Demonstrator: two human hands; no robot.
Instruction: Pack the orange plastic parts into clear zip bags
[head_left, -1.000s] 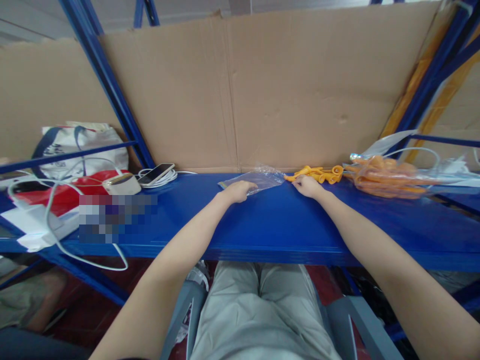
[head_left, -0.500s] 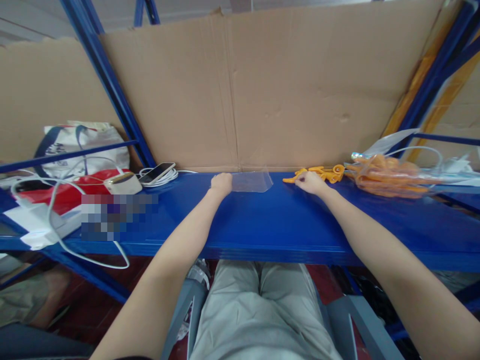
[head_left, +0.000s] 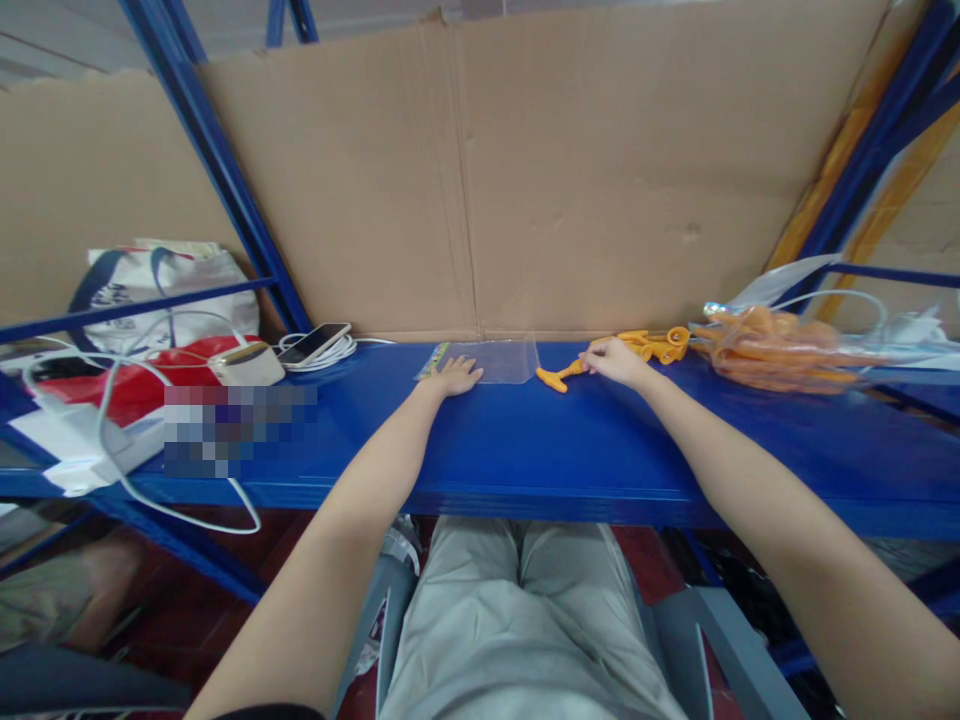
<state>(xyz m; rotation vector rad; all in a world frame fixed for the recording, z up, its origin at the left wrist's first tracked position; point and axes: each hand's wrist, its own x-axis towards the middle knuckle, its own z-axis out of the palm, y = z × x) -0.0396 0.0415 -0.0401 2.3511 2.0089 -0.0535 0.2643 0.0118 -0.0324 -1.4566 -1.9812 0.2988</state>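
Note:
A clear plastic bag [head_left: 510, 362] with a printed strip at its left end lies flat on the blue table [head_left: 555, 450]. My left hand [head_left: 456, 377] rests on the bag's left part, fingers spread. To the right, my right hand [head_left: 613, 361] is closed on one end of an orange T-shaped plastic piece [head_left: 555, 379], whose crosspiece points left, near the bag's right edge. Just behind my right hand lie several more orange pieces [head_left: 664, 345].
Orange pieces in a clear bag [head_left: 780, 350] lie at the right. At the left are a phone [head_left: 315, 345] on a coiled white cable, a beige case [head_left: 247, 365], a power strip [head_left: 82, 440] and a white bag [head_left: 165, 295]. A cardboard wall [head_left: 562, 180] stands behind.
My left hand has opened from a closed grip and now lies flat on the bag, whose printed strip shows. My right hand has shifted slightly left, bringing the orange piece away from the pile.

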